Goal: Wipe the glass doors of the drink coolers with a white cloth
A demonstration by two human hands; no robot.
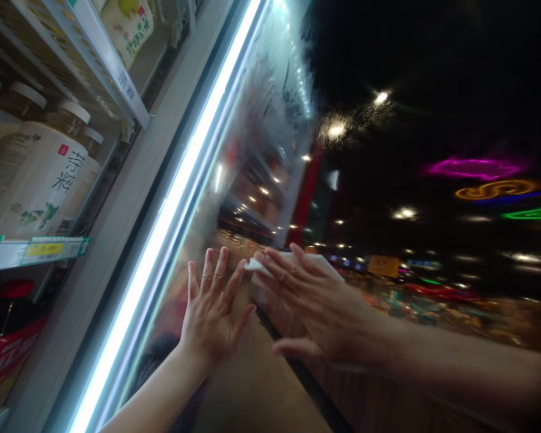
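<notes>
My left hand (214, 319) is open with its fingers spread, its palm toward a fogged glass door (270, 90) and apparently resting on it. Just right of it, my right hand (318, 307) holds a folded white cloth (327, 266) flat against the glass. Its fingers lie stretched over the cloth and its thumb sticks out below, somewhat blurred. Whether the cloth is fabric or paper I cannot tell. Water streaks and mist show on the upper part of the pane.
A bright light strip (184, 162) runs slantwise along the cooler frame. On the left, shelves hold white-labelled bottles (49, 174) and a red package (9, 355) lower down. Blurred lights and neon shapes (478, 168) show at the right.
</notes>
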